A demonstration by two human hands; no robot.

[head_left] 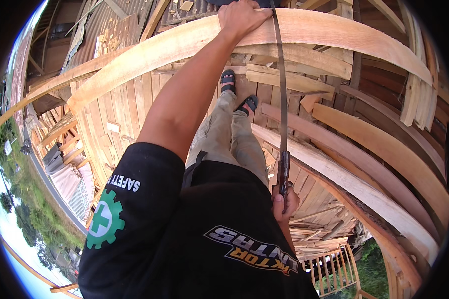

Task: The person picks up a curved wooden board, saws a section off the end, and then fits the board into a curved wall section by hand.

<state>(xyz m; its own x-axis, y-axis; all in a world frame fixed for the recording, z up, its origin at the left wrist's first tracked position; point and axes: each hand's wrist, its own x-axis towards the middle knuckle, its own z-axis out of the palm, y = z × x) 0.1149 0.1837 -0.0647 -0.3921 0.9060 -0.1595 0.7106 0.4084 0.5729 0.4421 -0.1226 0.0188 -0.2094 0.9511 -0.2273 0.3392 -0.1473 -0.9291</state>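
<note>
One hand on the plank, one on the long tool

My left hand rests on the far edge of a long pale plank that spans the far side from left to right. My fingers bend over that edge; I cannot tell whether they squeeze the wood or only press on it. My right hand is well apart from it, low on the right and near my body, closed around the near end of a long tool. The tool is a thin dark strip with a thicker dark handle — it runs away from me across the plank and out of view at the far side, passing just beside my left thumb. I cannot tell whether the strip touches the wood.

My sandals stand on a board floor, on the near side of the plank. More long boards lie side by side to the right, and wood scraps are heaped near right, beyond a slatted railing. Far left are corrugated sheets; at the left edge, green grass shows outside.
</note>
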